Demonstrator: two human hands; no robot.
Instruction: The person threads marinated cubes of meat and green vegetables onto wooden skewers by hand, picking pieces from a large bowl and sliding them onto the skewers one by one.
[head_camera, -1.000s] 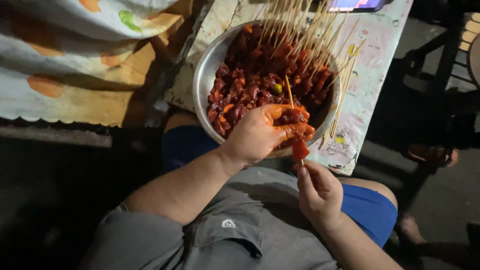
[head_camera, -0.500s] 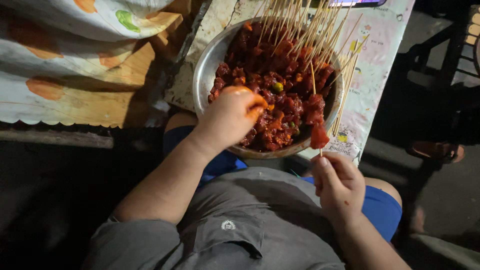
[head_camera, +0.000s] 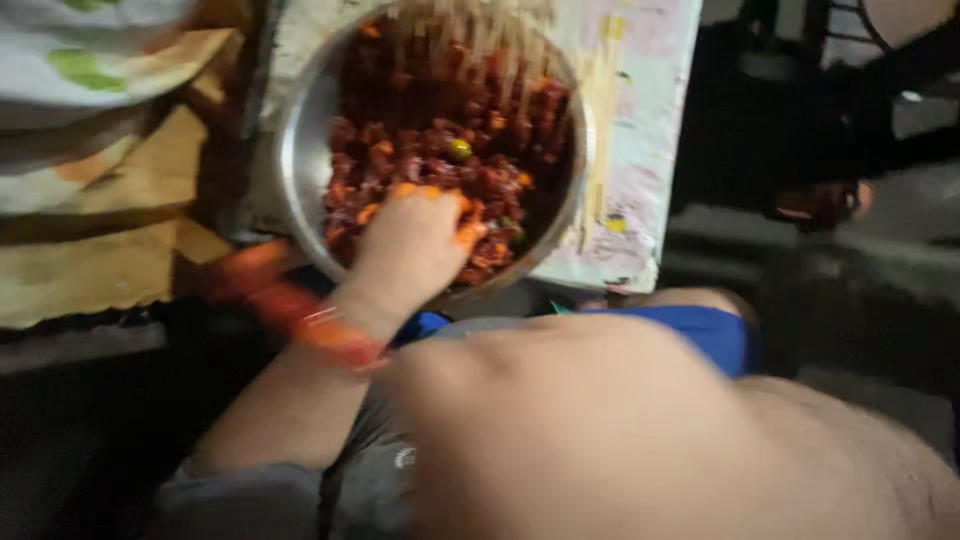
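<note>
Meat: the red marinated meat pieces (head_camera: 440, 130) lay heaped in the metal bowl (head_camera: 300, 150), directly under and ahead of the left hand, filling most of the bowl.
Left hand: the left hand (head_camera: 415, 245) reached over the bowl's near rim, palm down, its sauce-stained fingertips (head_camera: 465, 230) pressed into the near edge of the heap.
Left hand's grasp: the fingers were curled loosely down into the meat; whether they had closed on a piece could not be told through the blur.
Right hand: out of sight; only a broad, blurred forearm (head_camera: 640, 430) crossed the lower right of the view, close to the camera.
Skewer: a strip of red meat on a stick (head_camera: 290, 305) lay across the left wrist, blurred, just outside the bowl's near rim.
Bowl: it stood on a pale patterned table covering (head_camera: 640, 130), near the table's front edge.
Sticks: thin bamboo skewers (head_camera: 480, 40) leaned against the bowl's far side, their ends smeared by motion.
Left of the bowl: a wooden surface (head_camera: 120, 200) with a patterned cloth (head_camera: 80, 60) over it.
</note>
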